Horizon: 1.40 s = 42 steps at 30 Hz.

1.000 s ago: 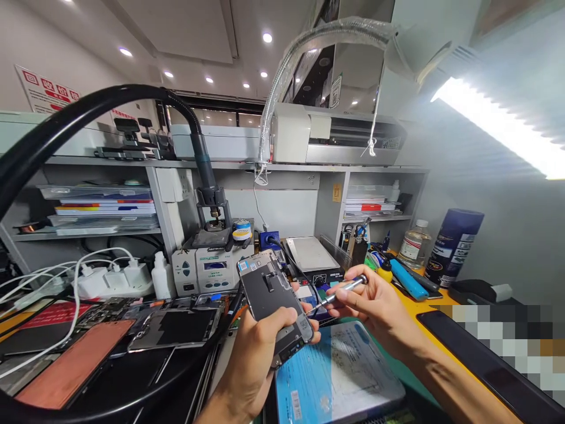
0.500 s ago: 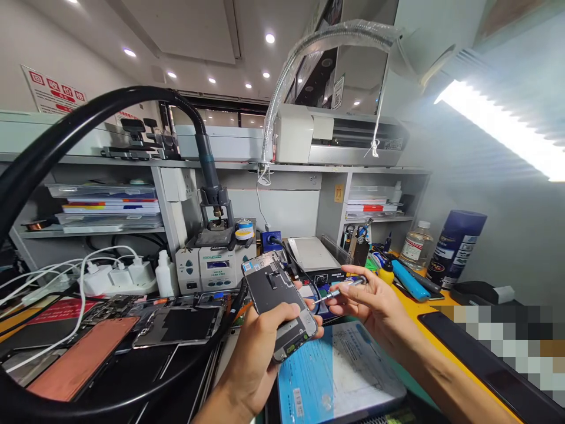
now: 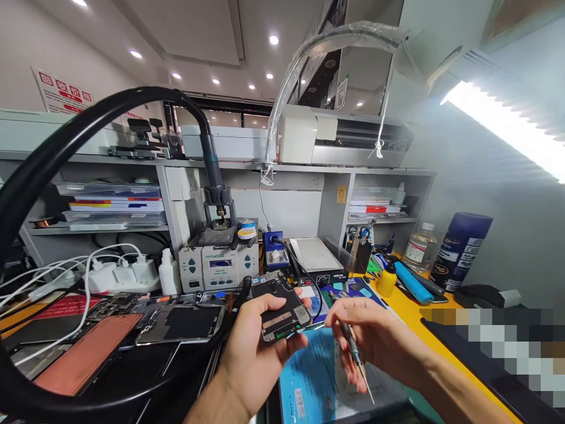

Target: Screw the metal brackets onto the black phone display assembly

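Note:
My left hand (image 3: 256, 330) is closed round a phone screen (image 3: 282, 303), its dark back with stickers and flex parts turned up and tilted toward me. To its right, my right hand (image 3: 371, 330) has a slim screwdriver (image 3: 352, 344) tucked across the fingers, its thin tip pointing down and right. That hand's thumb and forefinger are pinched close to the screen's lower right corner. A thin silvery strip shows between them and the screen; I cannot make out what it is. Below both hands lies a blue and grey box (image 3: 309, 365).
At left lie a copper-coloured phone panel (image 3: 92, 347) and a tablet-sized panel (image 3: 180, 324). Behind stands a soldering station (image 3: 229, 265). A black hose (image 3: 88, 126) arches over the left side. A yellow bottle (image 3: 387, 280), clear bottle (image 3: 419, 247) and spray can (image 3: 461, 250) stand at right.
The screwdriver's tip has swung from the screen's edge to point down and right. The screen is now tilted flatter, and my right fingers have come lower and closer to its corner.

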Available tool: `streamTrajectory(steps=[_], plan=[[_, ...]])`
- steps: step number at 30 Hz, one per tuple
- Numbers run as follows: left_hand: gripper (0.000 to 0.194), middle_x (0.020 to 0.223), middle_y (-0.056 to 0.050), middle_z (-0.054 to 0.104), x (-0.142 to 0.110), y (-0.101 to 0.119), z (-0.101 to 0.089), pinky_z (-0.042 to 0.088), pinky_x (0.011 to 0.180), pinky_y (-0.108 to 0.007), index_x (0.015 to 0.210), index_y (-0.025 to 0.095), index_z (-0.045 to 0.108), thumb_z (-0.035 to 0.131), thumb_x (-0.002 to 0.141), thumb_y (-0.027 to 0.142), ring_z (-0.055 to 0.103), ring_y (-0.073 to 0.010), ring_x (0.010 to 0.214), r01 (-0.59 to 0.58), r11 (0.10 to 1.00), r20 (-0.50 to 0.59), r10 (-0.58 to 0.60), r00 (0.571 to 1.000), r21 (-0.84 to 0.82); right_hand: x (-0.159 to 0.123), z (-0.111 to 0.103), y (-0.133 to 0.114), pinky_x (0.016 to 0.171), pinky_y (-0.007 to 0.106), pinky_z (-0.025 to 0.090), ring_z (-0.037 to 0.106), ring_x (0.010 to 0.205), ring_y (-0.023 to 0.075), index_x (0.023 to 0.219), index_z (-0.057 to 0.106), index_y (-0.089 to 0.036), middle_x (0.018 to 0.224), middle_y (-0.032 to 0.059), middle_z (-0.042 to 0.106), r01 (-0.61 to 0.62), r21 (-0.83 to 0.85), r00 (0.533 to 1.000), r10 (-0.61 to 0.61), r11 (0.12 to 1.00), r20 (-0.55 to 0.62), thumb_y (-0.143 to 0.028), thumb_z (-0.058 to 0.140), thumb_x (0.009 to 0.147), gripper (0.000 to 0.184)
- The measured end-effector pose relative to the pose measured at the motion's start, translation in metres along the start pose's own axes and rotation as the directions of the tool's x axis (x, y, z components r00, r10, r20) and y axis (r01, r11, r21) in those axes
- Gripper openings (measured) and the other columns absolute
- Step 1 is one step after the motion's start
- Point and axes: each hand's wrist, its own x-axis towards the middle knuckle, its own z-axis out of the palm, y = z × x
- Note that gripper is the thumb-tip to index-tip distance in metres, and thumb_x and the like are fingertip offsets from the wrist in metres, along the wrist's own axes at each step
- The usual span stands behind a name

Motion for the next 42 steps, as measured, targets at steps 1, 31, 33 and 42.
streamTrajectory(steps=[1,31,33,42], plan=[[0.028,0.091,-0.015,0.077,0.000,-0.001,0.000,0.054,0.047,-0.027,0.104,0.004,0.069,0.059,0.080,0.015,0.065,-0.0165,0.056,-0.001,1.000,-0.009,0.001,1.000,0.012,0.000,0.004,0.003,0.038,0.023,0.054,0.070,0.046,0.0204,0.086,0.070,-0.010,0.063,0.0021,0.064,-0.020,0.003,1.000,0.020,1.000,0.021,-0.034,0.068,0.085,0.024],[0.039,0.035,0.002,0.040,-0.014,-0.013,0.012,0.023,0.024,-0.013,0.047,0.009,0.059,0.045,0.083,0.016,0.034,-0.0028,0.020,0.272,0.961,0.028,-0.274,0.961,0.058,0.000,0.020,0.019,0.028,0.018,0.047,0.060,0.029,0.0152,0.056,0.059,-0.013,0.042,0.0011,0.057,-0.223,0.163,0.973,0.209,0.961,0.100,-0.040,0.057,0.085,0.040],[0.040,0.035,0.002,0.041,-0.014,-0.013,0.013,0.023,0.024,-0.012,0.045,0.009,0.059,0.045,0.082,0.015,0.034,-0.0029,0.019,0.274,0.960,0.033,-0.275,0.961,0.051,-0.001,0.020,0.018,0.027,0.018,0.047,0.060,0.029,0.0154,0.061,0.061,-0.012,0.045,-0.0004,0.058,-0.219,0.200,0.975,0.207,0.955,0.079,-0.037,0.060,0.083,0.034],[0.040,0.034,0.001,0.042,-0.013,-0.014,0.010,0.023,0.022,-0.013,0.044,0.007,0.060,0.044,0.080,0.016,0.037,-0.0045,0.017,0.283,0.958,0.085,-0.285,0.955,0.032,0.001,0.019,0.017,0.030,0.020,0.051,0.066,0.035,0.0178,0.081,0.069,-0.008,0.054,-0.0024,0.059,-0.222,0.257,0.975,0.217,0.940,0.048,-0.035,0.063,0.081,0.028]])
